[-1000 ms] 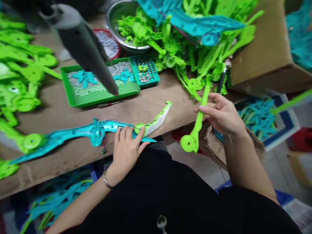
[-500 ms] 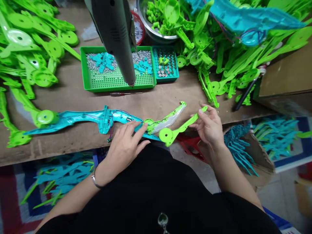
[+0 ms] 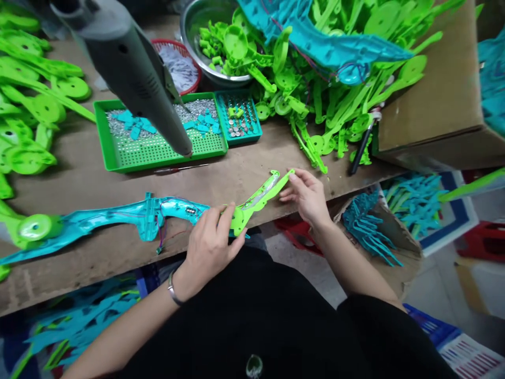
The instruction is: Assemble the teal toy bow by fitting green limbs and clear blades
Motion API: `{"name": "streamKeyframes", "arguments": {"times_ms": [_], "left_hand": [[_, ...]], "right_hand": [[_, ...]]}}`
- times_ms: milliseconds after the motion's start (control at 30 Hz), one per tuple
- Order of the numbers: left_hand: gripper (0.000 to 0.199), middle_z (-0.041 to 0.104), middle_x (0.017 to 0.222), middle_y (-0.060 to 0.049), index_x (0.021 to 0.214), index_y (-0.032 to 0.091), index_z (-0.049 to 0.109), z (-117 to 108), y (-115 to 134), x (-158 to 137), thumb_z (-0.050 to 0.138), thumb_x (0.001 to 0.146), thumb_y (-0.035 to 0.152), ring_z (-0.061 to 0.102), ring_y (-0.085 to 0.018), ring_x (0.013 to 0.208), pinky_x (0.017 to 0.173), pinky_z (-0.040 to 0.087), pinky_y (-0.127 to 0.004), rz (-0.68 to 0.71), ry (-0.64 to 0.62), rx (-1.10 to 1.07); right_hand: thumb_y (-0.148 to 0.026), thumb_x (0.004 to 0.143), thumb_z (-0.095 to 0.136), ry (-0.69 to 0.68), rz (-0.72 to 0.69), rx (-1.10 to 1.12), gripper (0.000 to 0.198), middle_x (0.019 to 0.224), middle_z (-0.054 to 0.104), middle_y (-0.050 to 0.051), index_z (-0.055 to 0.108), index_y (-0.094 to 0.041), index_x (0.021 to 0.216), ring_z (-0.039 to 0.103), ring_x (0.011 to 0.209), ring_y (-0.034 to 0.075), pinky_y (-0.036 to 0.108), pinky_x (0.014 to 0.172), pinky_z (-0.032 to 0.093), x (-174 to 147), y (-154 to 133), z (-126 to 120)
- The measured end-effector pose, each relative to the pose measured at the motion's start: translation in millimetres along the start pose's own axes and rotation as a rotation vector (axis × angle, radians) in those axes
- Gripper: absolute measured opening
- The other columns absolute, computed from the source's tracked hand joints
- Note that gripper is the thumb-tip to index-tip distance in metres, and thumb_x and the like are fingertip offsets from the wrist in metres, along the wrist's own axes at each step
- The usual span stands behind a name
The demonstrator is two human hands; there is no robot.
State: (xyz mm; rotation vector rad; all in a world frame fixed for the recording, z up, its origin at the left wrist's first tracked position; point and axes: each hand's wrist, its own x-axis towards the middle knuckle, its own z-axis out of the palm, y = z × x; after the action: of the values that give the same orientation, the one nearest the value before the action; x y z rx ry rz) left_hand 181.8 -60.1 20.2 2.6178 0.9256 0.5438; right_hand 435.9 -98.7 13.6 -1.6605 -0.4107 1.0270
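A long turquoise bow-shaped plastic shell point(image 3: 108, 215) lies open side up along the table's front edge, with thin wires and a small spring inside. At its right end a green arm half with a clear strip point(image 3: 260, 197) sticks out. Over that half lies a matching green arm cover point(image 3: 252, 209), its round end at the joint. My left hand point(image 3: 209, 245) is closed around the joint, thumb and forefinger at the cover's round end; its other fingers rest over the turquoise shell. My right hand point(image 3: 310, 197) pinches the cover's far tip between thumb and forefinger.
A grey electric screwdriver point(image 3: 145, 79) hangs over a green tray point(image 3: 138, 152) of screws and turquoise bits. Beside it are a small turquoise tray point(image 3: 244, 139), a thin screwdriver point(image 3: 181, 168), and a steel bowl point(image 3: 193, 52). Green parts point(image 3: 339, 116) pile up behind, near a cardboard box point(image 3: 430, 100).
The green cover has moved left and up onto the arm half, my right hand going with it. My left thumb and forefinger now sit by its round end. The camera view has shifted.
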Motion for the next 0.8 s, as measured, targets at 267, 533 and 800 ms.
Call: {"name": "streamKeyframes", "arguments": {"times_ms": [267, 533, 800], "left_hand": [[0.055, 0.065, 0.11, -0.018, 0.131, 0.005, 0.056, 0.4, 0.2, -1.6, 0.059, 0.094, 0.045, 0.057, -0.032, 0.096, 0.081, 0.045, -0.042, 0.004, -0.009, 0.234], [0.057, 0.06, 0.112, -0.02, 0.14, 0.004, 0.049, 3.8, -5.5, -4.7, 0.058, 0.095, 0.039, 0.055, -0.031, 0.101, 0.086, 0.047, -0.043, -0.033, -0.006, 0.141], [0.055, 0.06, 0.115, -0.021, 0.139, 0.004, 0.05, 5.9, -2.5, -5.3, 0.055, 0.096, 0.039, 0.055, -0.032, 0.102, 0.086, 0.047, -0.044, -0.078, -0.039, 0.124]], "right_hand": [[-0.04, 0.063, 0.086, -0.009, 0.038, -0.136, 0.04, 0.06, 0.064, -0.003, 0.072, -0.013, 0.089, 0.057, 0.046, 0.008, 0.02, 0.044, 0.057, 28.0, -4.5, 1.3], [-0.032, 0.061, 0.089, -0.03, 0.055, -0.165, 0.037, 0.071, 0.072, 0.001, 0.075, -0.011, 0.088, 0.063, 0.05, 0.007, 0.018, 0.049, 0.059, 31.7, -5.4, 0.7], [-0.031, 0.054, 0.094, -0.096, 0.096, -0.207, 0.037, 0.064, 0.072, 0.002, 0.076, -0.012, 0.081, 0.064, 0.051, 0.008, 0.019, 0.05, 0.061, 39.5, -14.1, -3.4]]}}
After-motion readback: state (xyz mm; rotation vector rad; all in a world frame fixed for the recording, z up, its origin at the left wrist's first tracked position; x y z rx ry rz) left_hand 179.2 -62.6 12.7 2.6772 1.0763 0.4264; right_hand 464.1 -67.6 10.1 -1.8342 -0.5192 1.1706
